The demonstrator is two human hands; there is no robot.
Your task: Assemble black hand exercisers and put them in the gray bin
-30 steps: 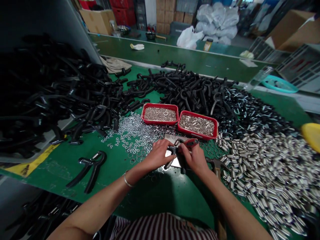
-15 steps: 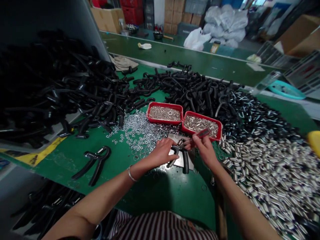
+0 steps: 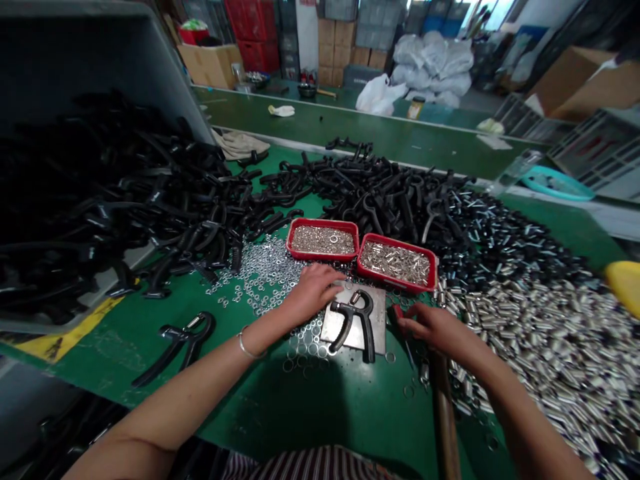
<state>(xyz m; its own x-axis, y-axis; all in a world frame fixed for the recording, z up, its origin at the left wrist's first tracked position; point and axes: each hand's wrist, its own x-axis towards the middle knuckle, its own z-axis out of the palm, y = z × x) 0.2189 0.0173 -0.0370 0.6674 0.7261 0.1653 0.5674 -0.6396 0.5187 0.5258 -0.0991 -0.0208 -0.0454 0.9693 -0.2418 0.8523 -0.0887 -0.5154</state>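
A black hand grip with a spring [image 3: 367,327] lies on the metal plate [image 3: 377,343], with neither hand holding it. My left hand [image 3: 317,288] is over the small rings at the plate's upper left edge; its fingertips are partly hidden, and what they touch is too small to tell. To the right of the plate, my right hand [image 3: 425,325] is at the red handle of a thin tool [image 3: 397,313], whose shaft points down toward the table. Another assembled black grip [image 3: 183,343] rests on the green table at the left.
Two red trays of small metal parts [image 3: 323,257] [image 3: 397,283] stand behind the plate. Silver cylinders [image 3: 545,347] are heaped at right, black handles [image 3: 390,190] behind. A grey bin [image 3: 187,87] of black parts stands left. A wooden shaft [image 3: 445,413] lies near the front.
My left hand has let go of the black grip, which now lies flat on the plate. My right hand has moved right and down with the red-handled tool. The view has shifted slightly.
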